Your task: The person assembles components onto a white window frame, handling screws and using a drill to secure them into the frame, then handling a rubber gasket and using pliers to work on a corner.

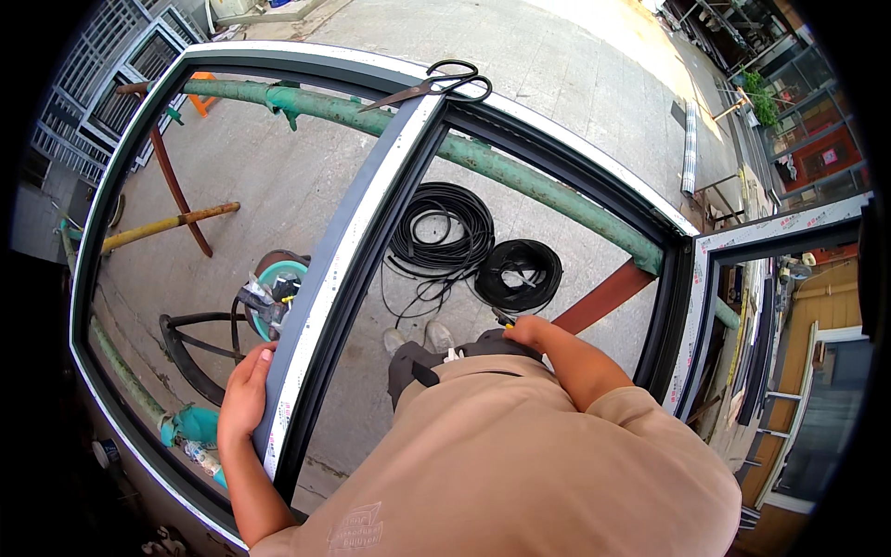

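Item: one large window frame [288,48], dark inside with white-filmed faces, lying across green pipes [538,181] in front of me, above a grey concrete floor [339,446]. A central bar [332,320] divides it into two openings.

Left hand [246,395]: mine, laid against the grey left side of the central bar, near its lower end. Fingers together along the edge and partly hidden; I cannot tell how tightly they grip.

Right hand [533,332]: mine, at my waist, within the right opening as seen from above. Fingers curled round a small yellow-and-black object [507,322]; its kind I cannot tell.

Scissors [408,95]: one pair, black handles, blades apart, resting on the far rail where the central bar meets it.

Black coils: two, on the floor, seen through the right opening; a larger coil [471,223] and, just beside it, a smaller coil [489,278].

Bucket [278,265]: one, teal, filled with small items, seen through the left opening near my left hand.

Beam [603,295]: one, red-brown, slanting below the right opening.

Second frame [780,227]: white-filmed, at the far right.
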### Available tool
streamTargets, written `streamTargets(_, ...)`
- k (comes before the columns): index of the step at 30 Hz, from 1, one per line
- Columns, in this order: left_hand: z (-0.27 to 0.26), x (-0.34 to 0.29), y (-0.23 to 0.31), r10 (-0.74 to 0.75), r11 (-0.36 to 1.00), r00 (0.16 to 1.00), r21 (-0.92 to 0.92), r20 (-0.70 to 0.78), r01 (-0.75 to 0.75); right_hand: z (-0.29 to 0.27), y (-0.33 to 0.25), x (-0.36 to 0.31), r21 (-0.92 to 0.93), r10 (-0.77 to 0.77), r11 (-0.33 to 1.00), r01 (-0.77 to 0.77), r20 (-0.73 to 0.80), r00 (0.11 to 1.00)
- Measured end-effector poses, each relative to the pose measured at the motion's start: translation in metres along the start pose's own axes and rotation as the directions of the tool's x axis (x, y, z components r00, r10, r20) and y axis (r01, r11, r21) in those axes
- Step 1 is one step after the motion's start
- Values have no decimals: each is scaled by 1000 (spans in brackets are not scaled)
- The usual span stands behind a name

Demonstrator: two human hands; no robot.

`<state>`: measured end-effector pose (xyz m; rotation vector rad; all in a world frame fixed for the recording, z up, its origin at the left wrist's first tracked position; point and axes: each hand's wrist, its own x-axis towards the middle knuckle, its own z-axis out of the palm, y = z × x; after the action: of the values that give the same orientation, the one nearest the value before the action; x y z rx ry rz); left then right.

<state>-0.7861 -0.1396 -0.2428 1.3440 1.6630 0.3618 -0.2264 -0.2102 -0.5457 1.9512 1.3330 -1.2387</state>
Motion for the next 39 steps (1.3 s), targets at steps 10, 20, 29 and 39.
streamTargets(10, 4, -6, 13, 0, 998, 1000, 61, -9, 1, -3, -11, 18, -111, -82, 990, 85, 35, 996)
streamTargets(20, -4, 6, 13, 8, 999, 996, 42, 87, -11, 4, -36, 56, -223, 11, 975, -4, 32, 999)
streamTargets(29, -10, 2, -6, 68, 998, 991, 9, 116, -69, 65, -80, 207, -351, -448, 854, 383, -121, 886)
streamTargets(39, -13, 11, 2, -61, 995, 979, -63, 197, 74, 62, -415, 181, -19, -547, 826, 564, -268, 793)
